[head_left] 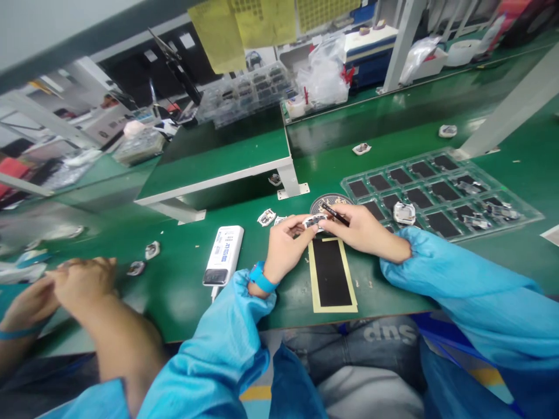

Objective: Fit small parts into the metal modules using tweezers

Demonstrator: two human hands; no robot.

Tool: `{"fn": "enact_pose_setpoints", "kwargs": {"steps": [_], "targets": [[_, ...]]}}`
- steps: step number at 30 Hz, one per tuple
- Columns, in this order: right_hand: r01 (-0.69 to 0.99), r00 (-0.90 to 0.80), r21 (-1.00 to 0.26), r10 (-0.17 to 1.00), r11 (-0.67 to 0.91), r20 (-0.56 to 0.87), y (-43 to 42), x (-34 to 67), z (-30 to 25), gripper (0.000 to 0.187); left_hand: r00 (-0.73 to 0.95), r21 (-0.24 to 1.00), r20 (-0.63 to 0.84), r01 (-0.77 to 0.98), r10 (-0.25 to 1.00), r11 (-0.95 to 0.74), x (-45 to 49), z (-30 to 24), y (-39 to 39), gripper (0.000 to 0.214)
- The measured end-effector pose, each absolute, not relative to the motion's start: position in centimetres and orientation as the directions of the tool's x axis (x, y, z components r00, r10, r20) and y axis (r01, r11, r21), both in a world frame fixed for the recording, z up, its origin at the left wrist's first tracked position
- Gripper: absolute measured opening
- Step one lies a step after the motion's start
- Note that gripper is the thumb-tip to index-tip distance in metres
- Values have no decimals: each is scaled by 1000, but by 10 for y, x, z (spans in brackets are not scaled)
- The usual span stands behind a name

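Observation:
Between the fingers of my left hand [285, 245] is a small white plastic casing [315, 220] with dark parts inside. My right hand [358, 231] grips a slim black pen-like tool [334, 213], and its fingertips also touch the casing's right side. What kind of tool it is I cannot make out. Behind the hands lies a round grey dish [331, 199] of small pale pieces, partly hidden. Just below them a black sheet with a yellow border [332, 273] rests on the green bench. Similar white casings [266, 217] lie behind my left hand.
At right a clear tray [441, 224] holds several dark rectangular pads and metallic parts, with a white casing [404, 213] on it. A white power bank [223, 256] with a cable lies left. A raised green shelf [218, 157] stands behind. A co-worker's hands [82, 279] are far left.

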State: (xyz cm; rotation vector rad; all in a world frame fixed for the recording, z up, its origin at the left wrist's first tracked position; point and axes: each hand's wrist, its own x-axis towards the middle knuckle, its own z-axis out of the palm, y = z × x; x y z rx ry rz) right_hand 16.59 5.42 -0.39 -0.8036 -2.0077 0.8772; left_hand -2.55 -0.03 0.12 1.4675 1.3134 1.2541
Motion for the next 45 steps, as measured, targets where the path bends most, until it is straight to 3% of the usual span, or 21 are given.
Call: {"fn": "enact_pose_setpoints", "kwargs": {"steps": [3, 5, 8, 12, 23, 31, 34, 38, 40, 45], "targets": [[257, -484, -661, 686, 705, 543, 58, 173, 8, 22, -6, 814, 373, 481, 928, -325, -26, 5, -2, 19], [223, -447, -635, 657, 740, 607, 59, 175, 12, 17, 34, 738, 432, 561, 901, -375, -25, 5, -3, 20], [160, -475, -612, 604, 775, 640, 59, 175, 10, 8, 63, 707, 448, 585, 892, -397, -25, 2, -3, 22], [142, -547, -591, 561, 794, 622, 60, 174, 0, 9, 62, 699, 463, 589, 884, -406, -26, -2, -2, 22], [211, -580, -562, 565, 800, 587, 58, 173, -7, 17, 55, 702, 435, 605, 899, -377, -27, -6, -1, 25], [174, -648, -622, 565, 763, 512, 63, 177, -4, 15, 119, 665, 394, 648, 912, -372, -27, -2, -3, 24], [301, -577, -600, 642, 741, 504, 75, 186, 0, 11, 69, 568, 330, 782, 941, -257, -54, 11, 10, 31], [531, -548, -475, 712, 701, 438, 91, 199, 0, 15, -136, 365, 97, 926, 986, 92, -124, 32, 57, 29], [570, -540, -447, 724, 689, 428, 94, 200, -1, 15, -247, 300, 67, 929, 967, 217, -152, 38, 83, 29], [492, -458, -533, 725, 688, 514, 89, 197, 8, 23, -259, 305, 79, 926, 963, 224, -154, 32, 126, 45]]}}
